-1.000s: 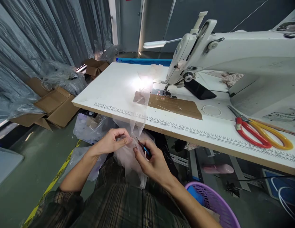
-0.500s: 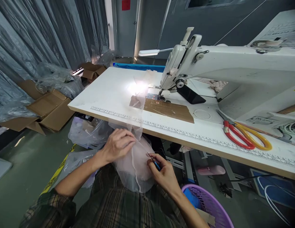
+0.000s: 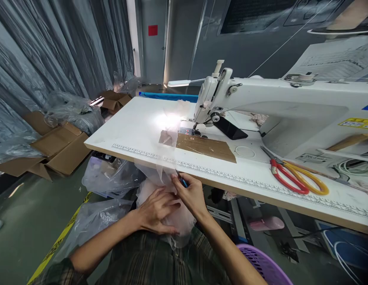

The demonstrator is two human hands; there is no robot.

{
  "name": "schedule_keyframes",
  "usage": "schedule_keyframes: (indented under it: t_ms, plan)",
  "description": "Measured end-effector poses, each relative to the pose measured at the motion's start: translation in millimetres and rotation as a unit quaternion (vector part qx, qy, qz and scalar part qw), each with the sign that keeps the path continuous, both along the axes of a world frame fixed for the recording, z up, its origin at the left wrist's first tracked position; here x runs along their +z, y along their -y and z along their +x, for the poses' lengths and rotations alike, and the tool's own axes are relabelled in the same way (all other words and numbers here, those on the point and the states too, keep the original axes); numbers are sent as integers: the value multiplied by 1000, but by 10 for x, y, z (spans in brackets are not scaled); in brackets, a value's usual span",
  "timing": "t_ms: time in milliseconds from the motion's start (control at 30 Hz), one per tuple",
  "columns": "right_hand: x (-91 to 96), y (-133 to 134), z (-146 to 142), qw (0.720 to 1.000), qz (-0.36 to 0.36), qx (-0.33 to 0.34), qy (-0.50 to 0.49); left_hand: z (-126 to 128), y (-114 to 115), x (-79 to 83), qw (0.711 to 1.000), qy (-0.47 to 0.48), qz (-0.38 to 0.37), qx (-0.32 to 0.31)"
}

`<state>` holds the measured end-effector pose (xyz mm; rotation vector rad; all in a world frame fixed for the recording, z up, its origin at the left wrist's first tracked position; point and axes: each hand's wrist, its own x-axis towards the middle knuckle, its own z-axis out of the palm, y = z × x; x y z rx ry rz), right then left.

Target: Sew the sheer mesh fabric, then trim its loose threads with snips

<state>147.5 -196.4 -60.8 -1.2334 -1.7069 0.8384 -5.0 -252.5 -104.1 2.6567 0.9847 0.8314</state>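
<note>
A sheer pale pink fabric [image 3: 167, 150] hangs from the white sewing table [image 3: 136, 122] down into my lap. My left hand [image 3: 157, 209] lies on the bunched fabric in my lap, fingers curled over it. My right hand [image 3: 191, 194] is just below the table's front edge, pinching a small blue-handled thread snipper [image 3: 181, 179] whose tip points up at the fabric. The white sewing machine [image 3: 261, 103] stands on the table beyond, its needle over a brown cardboard strip [image 3: 204, 144].
Red and yellow scissors [image 3: 293, 180] lie on the table at the right. A purple basket [image 3: 264, 269] sits by my right knee. Plastic bags [image 3: 107, 182] hang under the table; cardboard boxes [image 3: 56, 148] and plastic sheeting fill the floor at left.
My right hand rose with the snipper to the fabric near the table edge. My left hand dropped from the fabric's upper part onto the bundle in my lap. The view tilted up.
</note>
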Motion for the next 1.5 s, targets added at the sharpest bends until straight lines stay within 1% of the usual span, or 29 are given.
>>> schedule_keyframes:
  t_ms: [67,133,200,233,300,367,467,533,567,600,667,733,767,800,867,933,1000,1033,1067,1133,1167,1200,1233,1267,1333,1400,1500]
  plan:
    - [6,77,18,998,-12,54,-42,-104,31,157,994,88,59,29]
    - [43,210,56,992,-14,109,-56,-225,39,335,974,177,110,93]
    - [87,364,94,985,-13,164,-59,-324,13,487,957,222,117,148]
    - [103,438,110,980,-12,192,-60,-355,-11,540,954,229,107,159]
    - [114,565,136,970,-8,233,-64,-374,-68,589,960,220,73,159]
    - [100,656,155,964,-4,260,-60,-345,-119,574,971,195,26,139]
    - [58,729,179,955,11,291,-60,-264,-157,494,978,162,-77,104]
    - [30,749,198,946,20,315,-80,-218,-159,435,970,167,-164,63]
    - [17,754,210,942,22,323,-92,-203,-155,407,960,182,-212,36]
    - [5,758,224,939,21,328,-100,-192,-147,379,943,206,-263,8]
    - [-14,762,259,937,9,333,-104,-186,-125,328,891,267,-366,-36]
    - [-29,762,297,936,-4,338,-96,-195,-100,291,836,320,-444,-41]
    - [-36,758,317,936,-10,341,-89,-202,-88,282,816,336,-470,-33]
    - [-44,751,335,935,-14,344,-81,-210,-79,281,802,345,-488,-22]
    - [-62,727,366,935,-20,351,-54,-221,-68,303,785,353,-509,2]
    - [-87,694,385,934,-21,355,-21,-222,-66,343,780,357,-514,15]
    - [-115,664,391,934,-19,357,-1,-212,-66,376,780,372,-502,5]
    - [-128,653,389,934,-20,355,2,-205,-65,384,774,387,-501,-5]
    - [-139,645,386,936,-22,351,1,-198,-62,385,759,405,-509,-17]
    - [-154,639,377,940,-31,340,-6,-193,-56,374,715,437,-545,-30]
    - [-157,640,373,942,-36,334,-8,-196,-53,368,695,446,-564,-25]
    - [-158,643,371,943,-41,331,-9,-205,-51,365,683,447,-578,-10]
    - [-156,647,372,943,-44,329,-10,-217,-49,368,682,441,-583,10]
    - [-153,650,374,943,-47,330,-10,-233,-49,377,691,428,-581,33]
    - [-143,649,384,941,-55,335,-8,-267,-49,414,727,391,-560,75]
    - [-128,626,390,939,-68,336,2,-294,-45,462,767,355,-526,97]
    - [-105,530,369,951,-87,295,8,-310,-28,524,813,320,-472,115]
